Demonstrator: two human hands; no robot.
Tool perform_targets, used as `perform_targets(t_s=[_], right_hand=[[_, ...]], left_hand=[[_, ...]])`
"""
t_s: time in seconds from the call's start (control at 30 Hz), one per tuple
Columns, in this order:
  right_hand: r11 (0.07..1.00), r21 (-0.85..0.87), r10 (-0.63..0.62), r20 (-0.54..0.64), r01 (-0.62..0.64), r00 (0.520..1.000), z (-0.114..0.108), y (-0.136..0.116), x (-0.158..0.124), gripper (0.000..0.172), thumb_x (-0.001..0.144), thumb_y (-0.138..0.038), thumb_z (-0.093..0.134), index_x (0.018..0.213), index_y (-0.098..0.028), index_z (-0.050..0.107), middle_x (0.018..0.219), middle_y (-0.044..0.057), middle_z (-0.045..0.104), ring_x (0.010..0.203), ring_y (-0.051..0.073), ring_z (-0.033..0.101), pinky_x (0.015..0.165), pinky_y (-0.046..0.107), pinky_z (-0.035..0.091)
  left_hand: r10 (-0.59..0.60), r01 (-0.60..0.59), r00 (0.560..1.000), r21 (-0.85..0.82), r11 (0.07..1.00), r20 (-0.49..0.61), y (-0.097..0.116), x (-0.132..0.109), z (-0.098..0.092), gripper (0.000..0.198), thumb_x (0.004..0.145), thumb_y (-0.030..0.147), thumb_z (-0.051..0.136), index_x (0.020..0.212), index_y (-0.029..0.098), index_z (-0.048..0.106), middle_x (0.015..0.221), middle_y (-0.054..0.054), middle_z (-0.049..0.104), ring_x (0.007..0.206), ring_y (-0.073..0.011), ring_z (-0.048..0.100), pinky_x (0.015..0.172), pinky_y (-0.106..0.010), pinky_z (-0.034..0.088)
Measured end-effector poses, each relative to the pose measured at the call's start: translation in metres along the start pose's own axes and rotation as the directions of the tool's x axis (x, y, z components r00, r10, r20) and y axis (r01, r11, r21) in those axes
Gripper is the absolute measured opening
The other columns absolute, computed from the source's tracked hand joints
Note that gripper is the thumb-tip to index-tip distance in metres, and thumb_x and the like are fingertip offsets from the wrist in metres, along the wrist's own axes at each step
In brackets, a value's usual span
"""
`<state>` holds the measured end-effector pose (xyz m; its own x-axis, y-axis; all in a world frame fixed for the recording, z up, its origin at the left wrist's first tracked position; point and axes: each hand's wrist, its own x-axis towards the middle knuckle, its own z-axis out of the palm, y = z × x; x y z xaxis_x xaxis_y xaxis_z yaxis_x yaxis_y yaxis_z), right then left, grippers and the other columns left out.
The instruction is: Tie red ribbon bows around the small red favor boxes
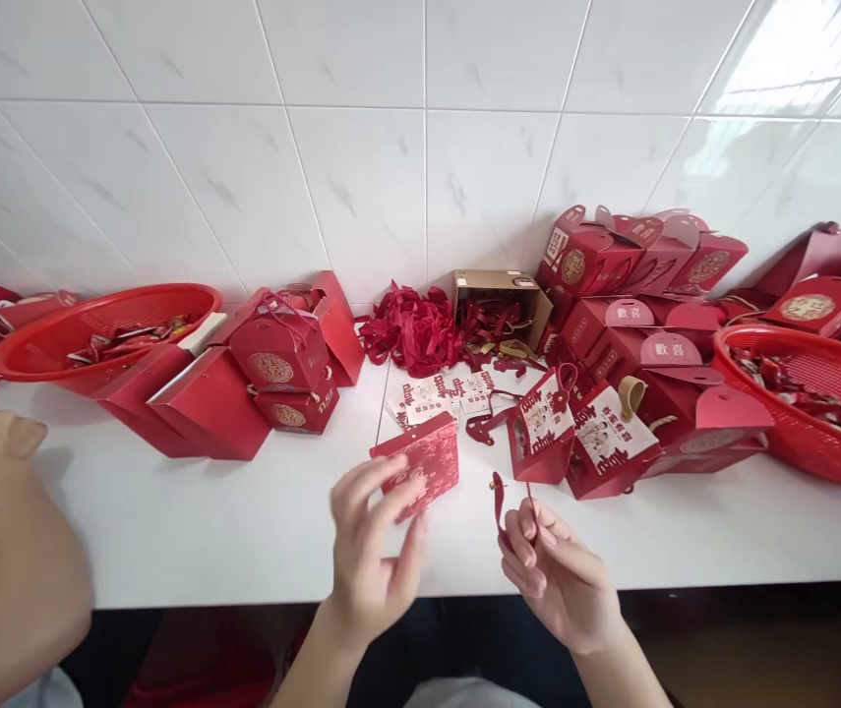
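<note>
Take the small red card packet with a pale floral print (435, 454) as the clock's centre, 12 toward the wall. It sits at a slant over the white counter (243, 531). At 7 o'clock the left hand (376, 551) has its grip spread, fingers overlapping the packet's near face; blur hides whether they touch it. At 4 o'clock the right hand (557, 570) pinches a narrow dark-red ribbon with a small gold-coloured piece at its end (499, 506) between thumb and fingers.

A light pinch near the ribbon's end should give the best control, since so thin a strip probably twists easily. The left fingers would do best on the packet's edges, steadying it without denting the card. Both are better handled clear of the white printed cards with red lettering (427, 393) at 12 o'clock and the red boxes bearing similar cards (542, 423) between 2 and 3, where a loose end could snag.
</note>
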<state>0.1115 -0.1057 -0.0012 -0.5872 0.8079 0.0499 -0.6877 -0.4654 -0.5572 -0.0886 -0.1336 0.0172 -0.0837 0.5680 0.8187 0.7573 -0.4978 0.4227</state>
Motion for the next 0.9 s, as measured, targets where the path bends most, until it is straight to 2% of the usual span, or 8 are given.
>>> perform_targets(t_s=[0.2, 0.37, 0.43, 0.5, 0.57, 0.67, 0.73, 0.9], right_hand=[[0.977, 0.053, 0.2, 0.083, -0.205, 0.976, 0.007, 0.011, -0.003, 0.016, 0.081, -0.03, 0.071, 0.078, -0.017, 0.061, 0.059, -0.005, 0.046, 0.042, 0.003, 0.025, 0.041, 0.016, 0.025], [0.957, -0.108, 0.255, -0.122, -0.268, 0.959, 0.006, 0.022, -0.002, 0.023, 0.08, -0.038, 0.07, 0.083, -0.017, 0.063, 0.071, 0.0, 0.058, 0.046, 0.005, 0.04, 0.044, 0.018, 0.032], [0.892, -0.409, 0.061, -0.308, -0.19, 0.95, 0.004, 0.025, -0.002, 0.027, 0.084, -0.042, 0.065, 0.097, -0.018, 0.064, 0.092, 0.007, 0.064, 0.065, 0.013, 0.057, 0.055, 0.024, 0.045], [0.644, -0.765, -0.366, -0.34, -0.028, 0.866, 0.004, 0.027, -0.005, 0.033, 0.086, -0.038, 0.065, 0.114, -0.021, 0.061, 0.112, 0.012, 0.062, 0.095, 0.023, 0.061, 0.074, 0.034, 0.052], [0.274, -0.951, -0.675, -0.081, 0.146, 0.734, 0.007, 0.025, -0.01, 0.031, 0.085, -0.025, 0.066, 0.115, -0.024, 0.06, 0.119, 0.012, 0.059, 0.111, 0.027, 0.057, 0.088, 0.041, 0.05], [0.0, -0.915, -0.602, 0.321, 0.402, 0.731, 0.017, 0.014, -0.014, 0.028, 0.085, -0.008, 0.062, 0.106, -0.026, 0.064, 0.108, 0.009, 0.063, 0.104, 0.024, 0.061, 0.086, 0.039, 0.052], [0.039, -0.874, -0.448, 0.419, 0.485, 0.79, 0.024, 0.007, -0.012, 0.028, 0.086, -0.007, 0.063, 0.107, -0.026, 0.064, 0.1, 0.008, 0.066, 0.094, 0.022, 0.065, 0.078, 0.035, 0.055], [0.244, -0.866, -0.329, 0.348, 0.435, 0.878, 0.027, 0.003, 0.001, 0.021, 0.079, -0.024, 0.077, 0.099, -0.023, 0.069, 0.082, 0.005, 0.069, 0.071, 0.016, 0.065, 0.061, 0.026, 0.055]], left_hand=[[-0.223, 0.469, 0.84, -0.455, 0.757, 0.495, 0.021, 0.006, -0.003, 0.039, 0.09, 0.016, 0.06, 0.127, 0.028, 0.057, 0.116, -0.007, 0.066, 0.107, -0.0211, 0.064, 0.092, -0.033, 0.054], [-0.339, 0.566, 0.819, -0.555, 0.609, 0.463, 0.01, -0.003, 0.003, 0.013, 0.086, 0.015, 0.067, 0.093, 0.024, 0.071, 0.088, -0.002, 0.069, 0.083, -0.0144, 0.067, 0.077, -0.023, 0.056], [-0.381, 0.57, 0.821, -0.576, 0.586, 0.425, 0.008, -0.007, 0.004, 0.01, 0.082, 0.014, 0.071, 0.085, 0.023, 0.073, 0.086, -0.002, 0.067, 0.08, -0.0145, 0.067, 0.073, -0.023, 0.056], [-0.429, 0.572, 0.82, -0.581, 0.579, 0.38, 0.007, -0.009, 0.004, 0.007, 0.078, 0.015, 0.075, 0.078, 0.023, 0.074, 0.088, -0.003, 0.065, 0.082, -0.0158, 0.067, 0.071, -0.024, 0.057], [-0.465, 0.568, 0.82, -0.568, 0.595, 0.332, 0.008, -0.011, 0.005, 0.007, 0.075, 0.016, 0.078, 0.074, 0.022, 0.074, 0.089, -0.004, 0.063, 0.082, -0.0167, 0.067, 0.069, -0.025, 0.058], [-0.435, 0.531, 0.847, -0.549, 0.646, 0.306, 0.01, -0.012, 0.005, 0.011, 0.072, 0.013, 0.08, 0.074, 0.023, 0.075, 0.084, -0.003, 0.062, 0.074, -0.0151, 0.067, 0.065, -0.025, 0.058], [-0.396, 0.504, 0.864, -0.572, 0.648, 0.313, 0.013, -0.013, 0.004, 0.015, 0.07, 0.011, 0.081, 0.076, 0.023, 0.075, 0.076, -0.001, 0.062, 0.067, -0.014, 0.067, 0.062, -0.024, 0.057], [-0.395, 0.523, 0.847, -0.687, 0.505, 0.355, 0.022, -0.015, 0.003, 0.018, 0.066, 0.013, 0.085, 0.07, 0.022, 0.071, 0.065, 0.002, 0.063, 0.06, -0.0136, 0.066, 0.055, -0.023, 0.055]])
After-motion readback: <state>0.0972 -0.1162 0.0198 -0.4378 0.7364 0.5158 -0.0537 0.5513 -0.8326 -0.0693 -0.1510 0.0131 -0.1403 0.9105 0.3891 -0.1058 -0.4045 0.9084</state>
